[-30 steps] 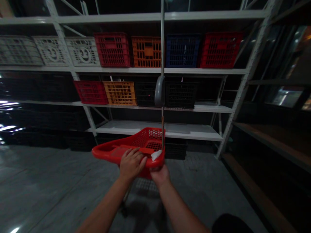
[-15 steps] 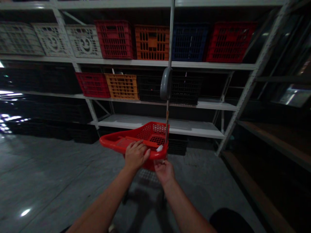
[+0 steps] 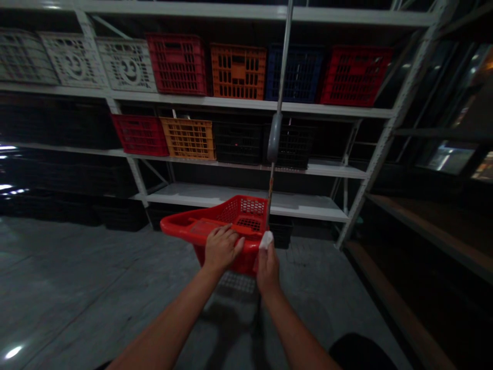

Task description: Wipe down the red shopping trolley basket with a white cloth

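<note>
A red plastic shopping cart (image 3: 246, 257) stands in front of me, its basket narrowing away toward the shelves. My left hand (image 3: 221, 249) is closed over the near handle bar (image 3: 181, 234), fingers lying across the top. My right hand (image 3: 268, 272) pinches a white wipe (image 3: 266, 239) against the right corner of the handle; whether it is cloth or paper I cannot tell. Just behind that corner rises a thin metal pole (image 3: 284, 61) with a grey oblong fitting (image 3: 274, 137). The pole's lower end is hidden by the basket corner.
Metal shelving (image 3: 239, 192) spans the background. It holds white crates (image 3: 127, 66), red crates (image 3: 356, 74), an orange crate (image 3: 238, 72), a yellow crate (image 3: 188, 139) and dark ones. Wooden-edged shelving (image 3: 416, 288) stands at the right. Grey concrete floor (image 3: 57, 288) lies underneath.
My right hand has come up from under the handle to its outer right corner, and the white wipe now shows at its fingertips. My left hand stays on the handle. The view has shifted slightly.
</note>
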Tool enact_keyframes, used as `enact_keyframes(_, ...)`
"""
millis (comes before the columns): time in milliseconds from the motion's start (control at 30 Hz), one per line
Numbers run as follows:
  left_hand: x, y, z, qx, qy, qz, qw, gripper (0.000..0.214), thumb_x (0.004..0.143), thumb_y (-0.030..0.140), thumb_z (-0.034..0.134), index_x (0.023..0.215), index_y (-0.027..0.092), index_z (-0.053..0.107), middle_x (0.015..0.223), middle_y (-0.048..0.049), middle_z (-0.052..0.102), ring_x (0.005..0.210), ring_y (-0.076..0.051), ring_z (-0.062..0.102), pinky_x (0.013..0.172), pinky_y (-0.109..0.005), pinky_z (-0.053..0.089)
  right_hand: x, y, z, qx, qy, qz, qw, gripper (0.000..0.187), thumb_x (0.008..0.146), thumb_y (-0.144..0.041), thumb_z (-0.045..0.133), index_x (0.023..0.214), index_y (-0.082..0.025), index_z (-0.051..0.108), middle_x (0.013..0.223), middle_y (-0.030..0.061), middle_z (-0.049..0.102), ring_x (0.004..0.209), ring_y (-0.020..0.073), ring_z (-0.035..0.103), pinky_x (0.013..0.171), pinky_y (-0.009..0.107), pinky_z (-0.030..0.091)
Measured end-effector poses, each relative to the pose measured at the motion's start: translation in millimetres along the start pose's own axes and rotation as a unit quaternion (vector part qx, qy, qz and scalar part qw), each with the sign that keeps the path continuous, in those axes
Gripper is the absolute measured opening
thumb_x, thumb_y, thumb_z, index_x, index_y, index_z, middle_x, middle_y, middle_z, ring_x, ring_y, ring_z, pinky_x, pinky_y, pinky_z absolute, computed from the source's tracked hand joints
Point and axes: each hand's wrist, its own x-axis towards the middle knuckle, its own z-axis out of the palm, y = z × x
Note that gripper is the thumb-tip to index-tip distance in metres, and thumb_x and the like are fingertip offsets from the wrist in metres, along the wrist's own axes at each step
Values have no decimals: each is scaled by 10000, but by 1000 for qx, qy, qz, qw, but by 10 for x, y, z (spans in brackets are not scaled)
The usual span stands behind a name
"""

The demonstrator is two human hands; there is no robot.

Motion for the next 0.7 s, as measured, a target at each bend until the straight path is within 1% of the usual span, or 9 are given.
enact_keyframes(100,9,24,20,0,6,-2,1000,248,812,345,430,785,212,638,863,-31,685,1012,-221,546,866,-383,344,228,34,73,20,5,105,994,457,873,-395,293,1059,-96,584,931,121,659,910,222,598,799,338,446)
enact_keyframes(167,20,33,32,1,8,-7,1000,248,813,341,429,779,209,637,859,-33,685,1013,-224,546,869,-387,342,244,13,109,23,21,96,995,448,872,-390,301,1044,-104,600,991,125,645,975,229,574,820,346,442)
enact_keyframes(200,27,35,37,0,9,-8,1000,247,812,338,430,778,208,637,853,-34,685,1013,-224,546,871,-389,341,194,-11,129,16,32,64,997,433,873,-374,312,1085,-112,583,1098,130,600,1074,233,517,874,362,416)
enact_keyframes(267,39,36,45,-3,11,-6,1000,244,811,331,431,781,207,639,843,-35,686,1009,-224,549,872,-389,343,22,-61,163,-10,35,-22,999,411,882,-318,315,1199,-139,507,1290,114,453,1248,226,330,988,410,316)
enact_keyframes(333,45,34,46,-8,12,-3,1000,242,812,324,430,786,208,640,837,-33,686,1008,-222,551,873,-387,345,-145,-79,171,-39,6,-100,994,412,890,-250,296,1273,-172,427,1346,85,386,1302,213,214,1036,464,230)
enact_keyframes(400,45,34,43,-14,13,-1,1000,241,814,320,426,790,211,640,838,-32,686,1015,-220,549,875,-384,347,-212,-42,135,-52,-23,-166,984,415,888,-193,282,1279,-210,417,1306,62,441,1292,204,244,1040,490,216)
enact_keyframes(500,50,49,40,-20,10,-2,1000,239,815,320,425,799,213,638,848,-36,685,1027,-221,544,879,-382,351,-111,83,27,-28,-31,-225,973,403,871,-148,305,1217,-241,490,1223,47,524,1226,190,364,1022,462,276)
enact_keyframes(600,75,85,50,-22,6,-5,1000,247,818,325,421,791,206,635,846,-43,682,1032,-222,542,876,-377,358,90,199,-68,30,-17,-196,980,374,850,-140,335,1143,-221,554,1199,52,544,1180,180,420,1009,413,307)
enact_keyframes(700,106,118,69,-22,12,-1,1000,256,820,323,415,784,196,634,834,-52,679,1030,-220,542,875,-375,363,296,254,-94,104,-3,-81,991,353,825,-166,349,1082,-178,590,1167,68,567,1116,184,483,976,379,348)
